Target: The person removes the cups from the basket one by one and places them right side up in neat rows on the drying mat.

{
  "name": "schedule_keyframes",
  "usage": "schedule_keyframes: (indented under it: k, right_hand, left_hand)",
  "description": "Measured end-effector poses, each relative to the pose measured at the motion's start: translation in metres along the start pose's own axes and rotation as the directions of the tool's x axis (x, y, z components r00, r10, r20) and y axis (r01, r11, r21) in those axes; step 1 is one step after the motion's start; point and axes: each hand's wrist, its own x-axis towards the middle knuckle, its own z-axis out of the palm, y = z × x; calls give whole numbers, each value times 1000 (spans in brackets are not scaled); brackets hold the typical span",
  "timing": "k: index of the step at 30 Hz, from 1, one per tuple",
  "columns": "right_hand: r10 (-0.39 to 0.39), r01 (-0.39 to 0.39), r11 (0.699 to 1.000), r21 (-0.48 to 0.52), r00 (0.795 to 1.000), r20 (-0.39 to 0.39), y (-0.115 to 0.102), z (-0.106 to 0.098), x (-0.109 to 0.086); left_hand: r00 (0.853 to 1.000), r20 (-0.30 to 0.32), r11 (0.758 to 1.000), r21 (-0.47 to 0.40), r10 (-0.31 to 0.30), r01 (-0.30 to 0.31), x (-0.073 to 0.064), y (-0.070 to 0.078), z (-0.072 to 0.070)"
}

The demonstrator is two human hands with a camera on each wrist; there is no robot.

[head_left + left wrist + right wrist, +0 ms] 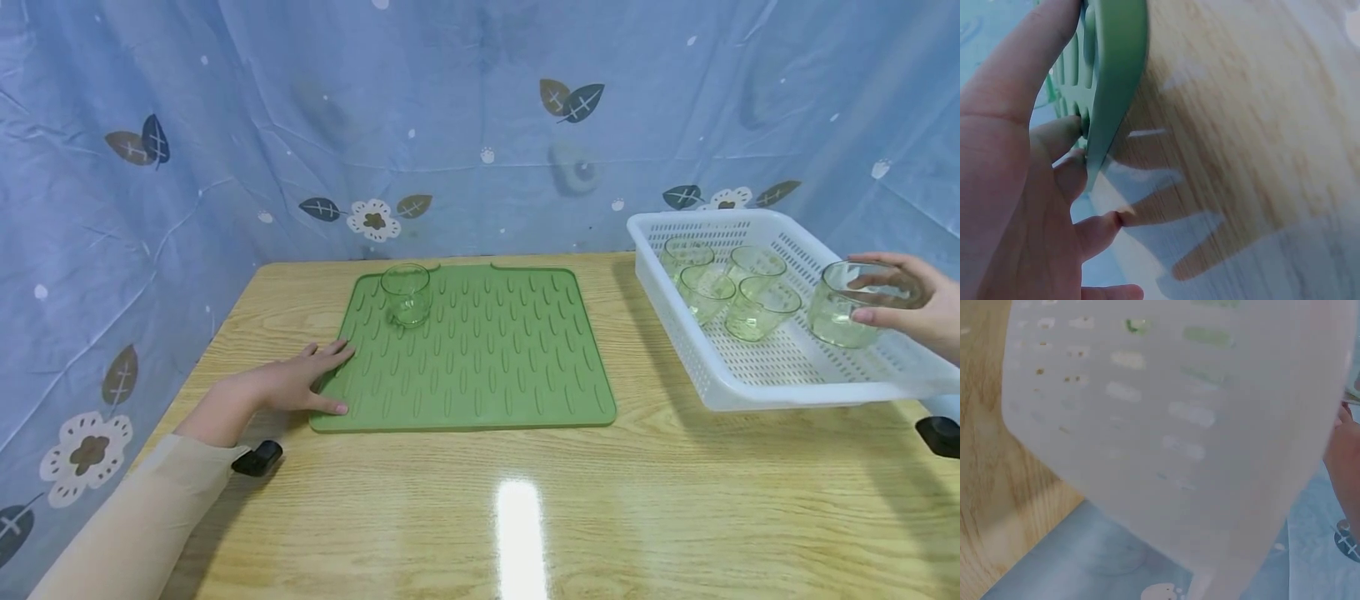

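My left hand (303,379) rests with spread, fairly straight fingers on the left edge of a green drying mat (480,358). Seen from the left wrist, the fingers (1054,134) touch the mat's rim (1119,69). One clear glass cup (407,296) stands on the mat's upper left. Over the right side of a white plastic basket (795,392), my right hand (911,296) grips another glass cup (840,312) with thumb and fingers. The basket wall (1147,425) fills most of the right wrist view and hides the held cup; only part of the hand shows at the right edge.
Several more glass cups (761,308) stand in the left half of the basket. Mat and basket are on a wooden table (420,508). A blue patterned curtain (465,150) hangs behind the table and along its sides.
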Motion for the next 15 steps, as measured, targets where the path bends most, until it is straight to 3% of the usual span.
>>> schedule_keyframes:
  k: [5,12,15]
  right_hand:
    - [4,-6,999,-36,999,-52,4,-1,2]
    - [-33,32,999,-6,995,-93,34,-12,18]
    - [-69,75,996,56,993,-92,42,-15,24]
  left_hand:
    - [1000,3,1000,-5,-6,6,0,1,-1]
    - [1000,-1,1000,3,-9,9,0,0,0]
    - [1000,-2,1000,4,-4,4,0,0,1]
